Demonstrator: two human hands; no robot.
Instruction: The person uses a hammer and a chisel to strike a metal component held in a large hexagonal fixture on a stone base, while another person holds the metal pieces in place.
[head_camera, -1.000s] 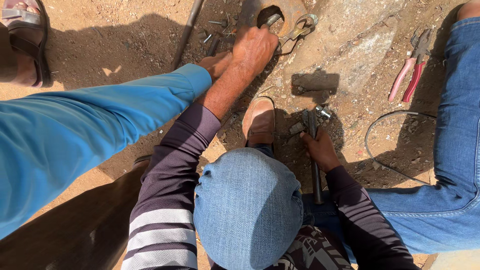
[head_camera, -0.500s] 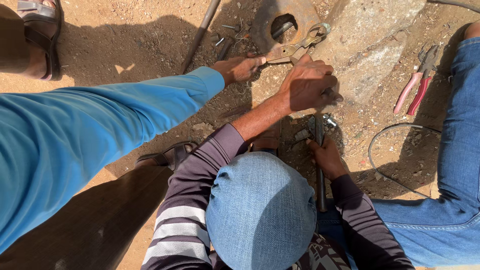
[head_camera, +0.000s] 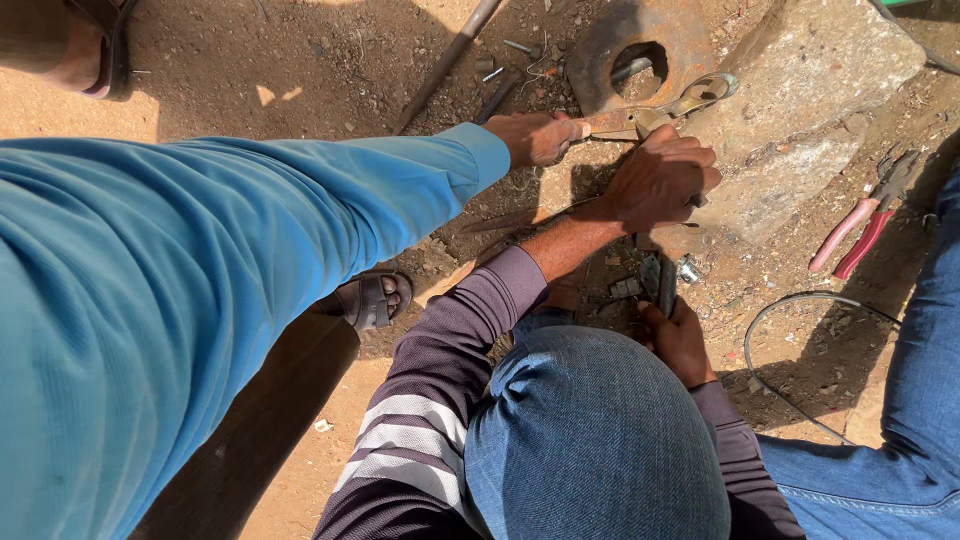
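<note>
My left hand (head_camera: 538, 136), in a long blue sleeve, reaches forward and grips one end of a rusty flat metal bar (head_camera: 612, 122) with a ring-shaped end (head_camera: 705, 93). The bar lies across a grey stone block (head_camera: 815, 95). A co-worker in a denim cap (head_camera: 595, 440) and striped sleeves crouches below me. One of the co-worker's hands (head_camera: 660, 180) presses down beside the bar. The other hand (head_camera: 680, 340) holds a dark metal tool (head_camera: 655, 280) low near the ground. My right hand is out of sight.
A rusty plate with a round hole (head_camera: 640, 50) leans behind the bar. Red-handled pliers (head_camera: 850, 235) lie on the dirt at right, near a thin cable (head_camera: 790, 330) and a leg in jeans (head_camera: 920, 400). A metal rod (head_camera: 445, 65) and sandalled feet (head_camera: 375, 300) are nearby.
The co-worker's upper hand has moved from the holed plate down and right onto the spot beside the bar. My left hand keeps its grip on the bar.
</note>
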